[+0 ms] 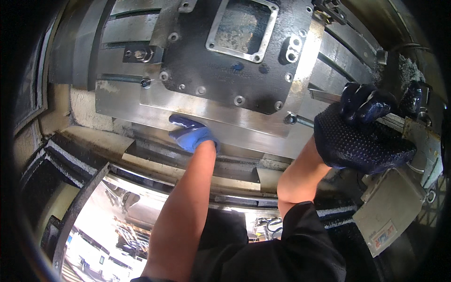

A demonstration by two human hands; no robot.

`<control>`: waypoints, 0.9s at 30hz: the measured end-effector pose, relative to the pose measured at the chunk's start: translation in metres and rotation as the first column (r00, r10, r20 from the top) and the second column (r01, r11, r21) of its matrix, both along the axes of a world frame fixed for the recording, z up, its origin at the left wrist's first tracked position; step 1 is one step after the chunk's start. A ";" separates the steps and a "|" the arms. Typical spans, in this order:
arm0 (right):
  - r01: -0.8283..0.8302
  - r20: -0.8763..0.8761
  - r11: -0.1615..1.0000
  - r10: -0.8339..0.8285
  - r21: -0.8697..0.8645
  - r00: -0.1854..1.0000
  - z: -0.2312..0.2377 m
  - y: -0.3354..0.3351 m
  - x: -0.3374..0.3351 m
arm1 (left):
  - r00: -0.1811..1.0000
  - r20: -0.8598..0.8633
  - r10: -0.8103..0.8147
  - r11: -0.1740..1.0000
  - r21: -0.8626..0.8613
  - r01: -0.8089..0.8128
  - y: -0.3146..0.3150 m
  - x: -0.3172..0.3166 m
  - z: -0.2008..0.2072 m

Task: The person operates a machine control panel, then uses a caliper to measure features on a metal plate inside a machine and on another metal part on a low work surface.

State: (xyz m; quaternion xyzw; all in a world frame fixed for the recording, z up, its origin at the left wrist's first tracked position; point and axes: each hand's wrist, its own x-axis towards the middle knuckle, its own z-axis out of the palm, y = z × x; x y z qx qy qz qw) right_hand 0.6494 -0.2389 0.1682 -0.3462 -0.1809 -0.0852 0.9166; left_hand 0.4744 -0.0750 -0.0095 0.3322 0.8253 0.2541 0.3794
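Observation:
My left hand (193,134), in a blue glove, rests at the front edge of the metal machine table (117,101), with its visible fingers stretched out to the left and nothing seen in them. Beyond it, a dark metal plate (211,77) with a raised square opening and several bolt holes lies on a bright steel base plate (178,103). On the right, my right hand (364,131) wears a dark, wet-looking dotted glove. Its fingers are curled beside a metal block (423,141); whatever they may grip is hidden by the glove.
Clamp hardware (141,55) holds down the left side, and another clamp (331,9) sits at the far right. Slots run across the table. Metal chips (409,68) cling to the right wall. A beige cover (389,209) stands at the lower right.

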 end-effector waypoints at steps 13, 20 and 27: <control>0.094 -0.454 0.774 -0.460 -0.626 0.763 0.016 -0.011 -0.085 | 0.927 -0.219 -0.305 0.938 -0.240 0.251 0.003 0.014 0.039; -0.082 -0.555 0.716 -0.458 -0.693 0.694 -0.025 -0.082 -0.190 | 0.621 0.098 -0.778 0.611 0.351 0.710 0.046 -0.116 -0.018; -0.279 -0.592 0.576 -0.472 -0.768 0.653 -0.077 -0.122 -0.257 | 0.282 -0.469 -0.837 -0.121 0.662 0.740 0.087 0.089 0.092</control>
